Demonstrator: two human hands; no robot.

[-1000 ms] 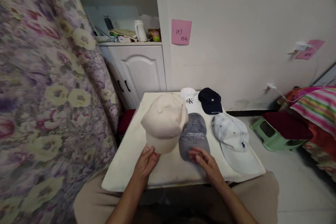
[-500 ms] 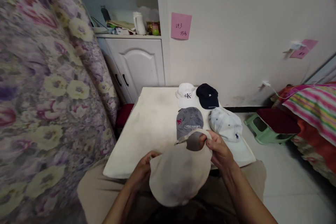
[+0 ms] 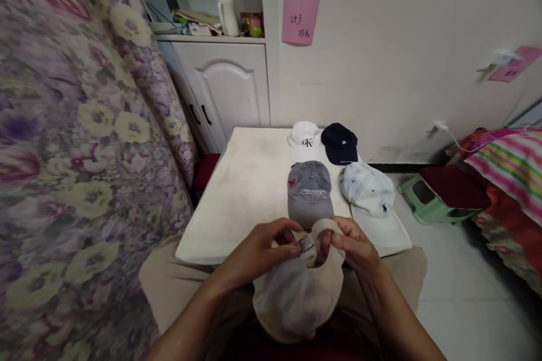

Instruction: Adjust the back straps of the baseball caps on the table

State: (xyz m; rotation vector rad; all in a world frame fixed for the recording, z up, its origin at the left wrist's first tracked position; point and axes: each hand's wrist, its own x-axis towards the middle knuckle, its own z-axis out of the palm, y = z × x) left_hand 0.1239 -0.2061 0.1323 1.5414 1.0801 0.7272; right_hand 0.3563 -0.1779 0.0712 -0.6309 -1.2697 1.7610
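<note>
A beige baseball cap (image 3: 296,299) hangs over my lap, its back strap and metal buckle (image 3: 305,243) turned upward. My left hand (image 3: 275,245) pinches the strap beside the buckle. With thumb and fingers, my right hand (image 3: 353,245) grips the other side of the strap, by the back opening. Just beyond lies a grey cap (image 3: 310,192) with white lettering and a red mark. Behind it sit a white cap (image 3: 305,141) with black letters and a navy cap (image 3: 340,144). A pale blue-white cap (image 3: 367,192) with a small dark emblem rests at the right.
The caps lie on a cream-covered table (image 3: 241,192). A floral curtain (image 3: 93,152) hangs at the left. Behind stands a white cabinet (image 3: 224,84) with a white jug (image 3: 227,16) on it. A green stool (image 3: 444,194) with a dark red top is on the floor at right.
The beige cap has come from above the table to my lap and turned its back upward. My right hand took hold of its strap; my left hand moved from the brim to the buckle.
</note>
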